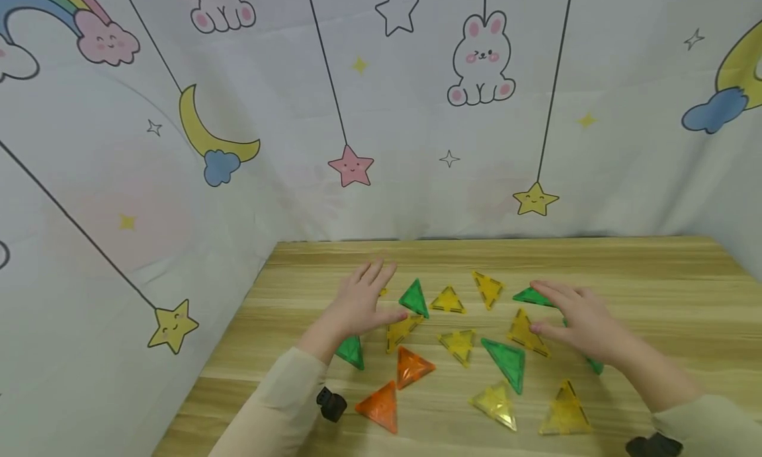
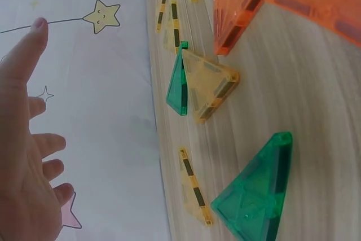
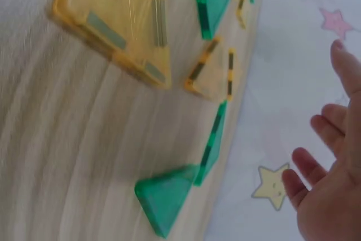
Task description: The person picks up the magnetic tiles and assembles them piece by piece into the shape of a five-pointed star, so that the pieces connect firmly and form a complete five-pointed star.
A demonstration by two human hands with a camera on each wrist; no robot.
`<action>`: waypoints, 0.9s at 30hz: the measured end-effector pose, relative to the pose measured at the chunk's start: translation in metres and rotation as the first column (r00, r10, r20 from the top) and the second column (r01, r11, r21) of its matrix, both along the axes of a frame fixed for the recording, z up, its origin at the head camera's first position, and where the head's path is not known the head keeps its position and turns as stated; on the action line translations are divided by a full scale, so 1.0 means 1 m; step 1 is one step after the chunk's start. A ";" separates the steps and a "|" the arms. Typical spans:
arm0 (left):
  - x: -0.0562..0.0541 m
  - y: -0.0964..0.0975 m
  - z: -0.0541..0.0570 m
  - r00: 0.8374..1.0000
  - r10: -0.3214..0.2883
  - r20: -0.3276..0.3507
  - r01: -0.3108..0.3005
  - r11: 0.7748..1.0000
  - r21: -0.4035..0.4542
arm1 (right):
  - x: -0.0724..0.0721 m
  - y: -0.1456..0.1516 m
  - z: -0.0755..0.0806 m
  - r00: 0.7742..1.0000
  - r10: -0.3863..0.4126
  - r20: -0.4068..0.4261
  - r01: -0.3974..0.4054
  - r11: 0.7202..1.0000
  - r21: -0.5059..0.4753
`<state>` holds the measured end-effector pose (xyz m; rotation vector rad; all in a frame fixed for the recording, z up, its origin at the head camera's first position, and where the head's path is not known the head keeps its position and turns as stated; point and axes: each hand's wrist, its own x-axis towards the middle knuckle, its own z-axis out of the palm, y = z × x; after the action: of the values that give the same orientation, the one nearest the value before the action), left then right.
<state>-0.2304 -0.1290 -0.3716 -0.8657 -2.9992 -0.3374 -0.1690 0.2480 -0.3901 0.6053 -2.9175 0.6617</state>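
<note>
Hiding part of a green tile [image 1: 531, 297], the right hand [image 1: 585, 319], like the left hand [image 1: 360, 303], has grip spread.

Tiles [image 1: 460, 344] are spread on the table [image 1: 678, 291] between and around the left hand [image 1: 357, 305] and right hand [image 1: 586, 319], one seemingly mostly hidden by the left; behind, a cloth [image 1: 411, 106] is hung.

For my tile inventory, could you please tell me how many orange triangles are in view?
2: the nearer orange triangle lies right of the left sleeve; the farther orange triangle lies just beyond it, slightly rightward. Others may be hidden.
</note>
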 end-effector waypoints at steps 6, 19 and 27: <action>0.003 -0.007 -0.006 0.995 -0.096 0.037 0.094 0.993 0.066 | 0.000 -0.016 -0.006 0.999 0.020 0.049 -0.019 0.999 -0.038; 0.015 -0.025 -0.022 0.988 -0.092 0.121 0.066 0.977 0.205 | -0.007 -0.050 -0.026 0.984 0.118 0.132 -0.096 0.982 -0.163; 0.020 -0.036 -0.029 0.981 -0.090 0.169 0.048 0.970 0.239 | -0.009 -0.084 -0.029 0.965 0.186 0.183 -0.153 0.971 -0.181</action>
<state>-0.2099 -0.1650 -0.4008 -0.9653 -3.0043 -0.7937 -0.1779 0.1643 -0.4196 0.8214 -2.9689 1.0302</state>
